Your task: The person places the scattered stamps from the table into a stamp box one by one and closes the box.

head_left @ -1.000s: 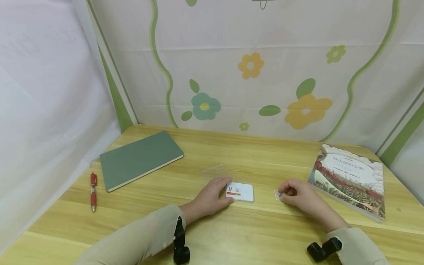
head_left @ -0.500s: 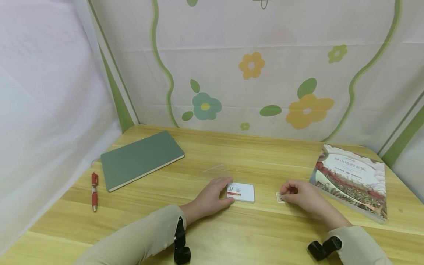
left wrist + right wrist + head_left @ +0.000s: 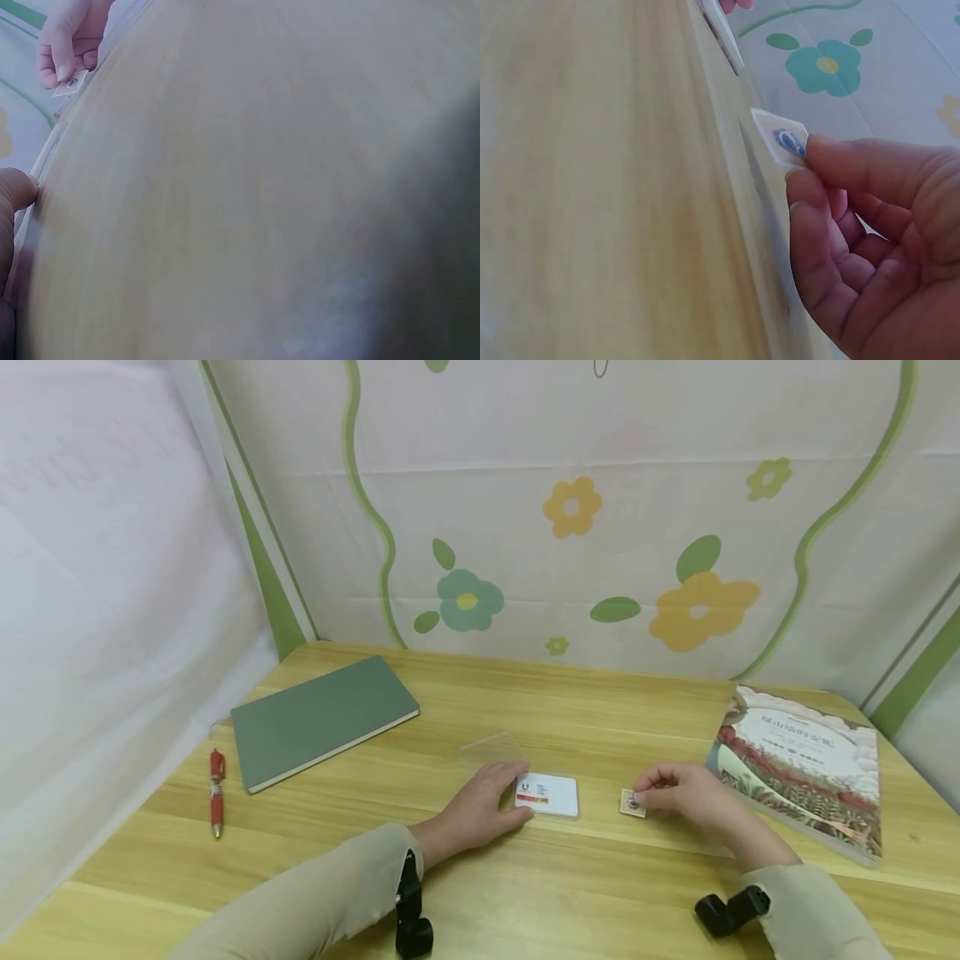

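My left hand (image 3: 480,806) holds the left end of a white card in a clear plastic case (image 3: 555,795), thumb on the near edge and fingers on the far edge. A red and orange strip and small print show on the card. With thumb and forefinger my right hand (image 3: 686,797) pinches a small square paper piece (image 3: 632,802), pale-edged with a dark bluish round picture. The right wrist view shows this paper piece (image 3: 781,139) tilted above the tabletop, held by one corner. In the left wrist view only part of the left hand (image 3: 13,191) shows.
Behind the left hand lies a thin clear plastic piece (image 3: 491,747). A green notebook (image 3: 322,722) and a red pen (image 3: 217,793) lie to the left. An illustrated book (image 3: 798,768) lies beyond the right hand. A flowered curtain (image 3: 510,527) hangs at the table's far edge.
The paper piece, earlier flat on the table under the right fingertips, is now raised and tilted in their pinch. The left hand and the card case stay put.
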Demonstrator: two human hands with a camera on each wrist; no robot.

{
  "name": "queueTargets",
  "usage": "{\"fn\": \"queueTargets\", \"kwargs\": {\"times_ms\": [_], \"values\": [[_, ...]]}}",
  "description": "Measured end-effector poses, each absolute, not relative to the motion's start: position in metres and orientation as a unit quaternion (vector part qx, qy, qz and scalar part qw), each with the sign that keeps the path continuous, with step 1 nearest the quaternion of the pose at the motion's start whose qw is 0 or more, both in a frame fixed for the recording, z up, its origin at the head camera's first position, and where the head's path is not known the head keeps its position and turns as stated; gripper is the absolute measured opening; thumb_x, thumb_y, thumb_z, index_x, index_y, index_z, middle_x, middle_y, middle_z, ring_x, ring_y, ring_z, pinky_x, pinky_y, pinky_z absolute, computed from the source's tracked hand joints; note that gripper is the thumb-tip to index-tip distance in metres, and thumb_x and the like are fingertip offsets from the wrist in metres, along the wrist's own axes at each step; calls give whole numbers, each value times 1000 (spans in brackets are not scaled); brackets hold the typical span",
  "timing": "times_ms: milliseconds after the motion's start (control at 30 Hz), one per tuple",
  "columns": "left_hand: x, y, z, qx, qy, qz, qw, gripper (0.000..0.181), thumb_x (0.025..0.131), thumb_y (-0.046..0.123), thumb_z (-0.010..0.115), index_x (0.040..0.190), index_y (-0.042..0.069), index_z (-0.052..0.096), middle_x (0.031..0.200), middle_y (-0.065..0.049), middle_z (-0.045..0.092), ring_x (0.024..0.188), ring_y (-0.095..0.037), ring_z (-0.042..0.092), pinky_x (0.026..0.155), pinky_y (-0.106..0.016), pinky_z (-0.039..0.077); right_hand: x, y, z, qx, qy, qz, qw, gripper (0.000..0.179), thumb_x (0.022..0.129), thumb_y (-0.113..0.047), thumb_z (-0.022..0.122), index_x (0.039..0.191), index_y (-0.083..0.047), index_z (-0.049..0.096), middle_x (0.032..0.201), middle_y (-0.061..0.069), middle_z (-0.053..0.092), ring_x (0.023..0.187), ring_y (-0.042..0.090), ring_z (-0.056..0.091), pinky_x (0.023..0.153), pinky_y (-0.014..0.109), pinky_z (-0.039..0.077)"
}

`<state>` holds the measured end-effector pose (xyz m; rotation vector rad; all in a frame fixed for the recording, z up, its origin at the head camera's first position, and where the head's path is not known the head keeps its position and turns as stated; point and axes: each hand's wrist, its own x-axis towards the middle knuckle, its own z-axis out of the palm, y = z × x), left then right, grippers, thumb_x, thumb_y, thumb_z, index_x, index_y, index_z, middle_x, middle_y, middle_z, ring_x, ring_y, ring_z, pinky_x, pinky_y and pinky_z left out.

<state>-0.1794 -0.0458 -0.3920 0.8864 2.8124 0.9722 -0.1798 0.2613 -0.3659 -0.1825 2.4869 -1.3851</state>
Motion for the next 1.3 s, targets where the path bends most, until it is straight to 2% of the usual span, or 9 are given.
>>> {"fn": "queueTargets", "kwargs": {"times_ms": [433, 900, 1300], "values": [[-181, -47, -392, 287, 906, 312, 17, 61, 87, 29, 65, 138, 6, 41, 138, -7, 47, 128, -22, 41, 106, -39, 34, -186, 247, -361, -93, 853, -492, 148, 29, 84, -21, 68, 99, 3, 61, 83, 4, 60, 72, 14, 57, 63, 28, 52], [-180, -46, -392, 282, 907, 312, 18, 61, 86, 29, 65, 138, 7, 42, 138, -7, 47, 128, -22, 41, 106, -38, 35, -192, 224, -361, -76, 834, -525, 150, 29, 83, -19, 68, 100, 3, 61, 85, 5, 59, 76, 14, 56, 67, 26, 52], [-182, -46, -394, 281, 907, 313, 22, 60, 87, 30, 65, 138, 8, 42, 138, -6, 47, 128, -22, 41, 106, -38, 34, -197, 200, -367, -70, 820, -545, 159, 23, 81, -12, 70, 96, 4, 62, 84, 4, 60, 73, 14, 56, 64, 26, 51]]}}
